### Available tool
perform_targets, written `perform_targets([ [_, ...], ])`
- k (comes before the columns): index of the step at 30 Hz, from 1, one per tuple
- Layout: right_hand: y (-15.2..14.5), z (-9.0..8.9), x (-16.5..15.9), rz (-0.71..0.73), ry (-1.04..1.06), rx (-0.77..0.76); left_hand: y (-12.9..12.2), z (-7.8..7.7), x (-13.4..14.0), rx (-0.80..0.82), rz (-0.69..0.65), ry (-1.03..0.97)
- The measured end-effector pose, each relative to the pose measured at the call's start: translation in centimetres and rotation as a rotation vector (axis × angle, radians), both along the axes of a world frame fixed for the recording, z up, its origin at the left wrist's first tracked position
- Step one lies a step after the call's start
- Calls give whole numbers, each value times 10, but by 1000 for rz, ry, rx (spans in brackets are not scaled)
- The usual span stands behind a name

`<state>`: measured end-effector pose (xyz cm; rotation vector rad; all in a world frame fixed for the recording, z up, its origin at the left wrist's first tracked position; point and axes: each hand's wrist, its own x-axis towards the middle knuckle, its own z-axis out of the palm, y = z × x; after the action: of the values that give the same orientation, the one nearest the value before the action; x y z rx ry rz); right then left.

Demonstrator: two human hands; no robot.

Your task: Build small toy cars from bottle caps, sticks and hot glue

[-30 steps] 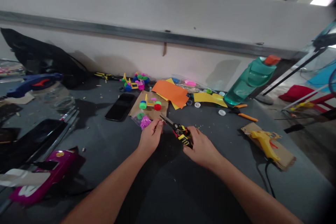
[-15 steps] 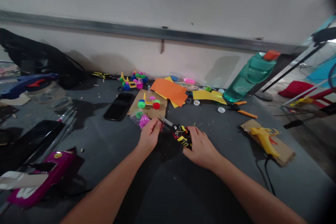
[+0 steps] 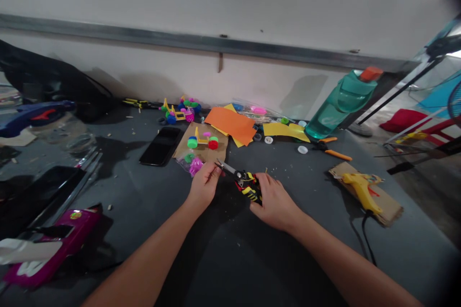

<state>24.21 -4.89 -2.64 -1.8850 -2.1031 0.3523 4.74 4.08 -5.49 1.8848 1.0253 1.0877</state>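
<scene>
My right hand [image 3: 275,199] is wrapped round the black and yellow handles of a pair of shears [image 3: 247,183]. Their blades point left and reach my left hand [image 3: 206,181]. Its thumb and fingers are pinched right at the blade tips; whatever sits between them is too small to make out. Just beyond my left hand lies a small clear bag with a purple piece [image 3: 196,166]. Behind that, on a piece of cardboard [image 3: 219,151], stands a little yellow toy [image 3: 202,140] with green and red wheels.
A black phone [image 3: 160,146] lies left of the cardboard. Orange paper [image 3: 232,124] and yellow paper [image 3: 284,130] are near the wall. To the right are a green bottle [image 3: 338,105], orange-handled pliers [image 3: 336,154] and a yellow glue gun [image 3: 363,192]. A magenta device [image 3: 68,235] sits at left.
Both hands and the shears hold nearly the same pose, blade tips at my left fingers. The whole view has shifted slightly.
</scene>
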Motion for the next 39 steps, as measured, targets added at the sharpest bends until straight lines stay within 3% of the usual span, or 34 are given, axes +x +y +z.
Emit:
perform_targets([
  [15, 0, 3, 3, 30, 20, -33, -2, 6, 2, 8, -41, -29],
  [39, 0, 10, -5, 29, -161, -84, -8, 9, -1, 49, 60, 54],
])
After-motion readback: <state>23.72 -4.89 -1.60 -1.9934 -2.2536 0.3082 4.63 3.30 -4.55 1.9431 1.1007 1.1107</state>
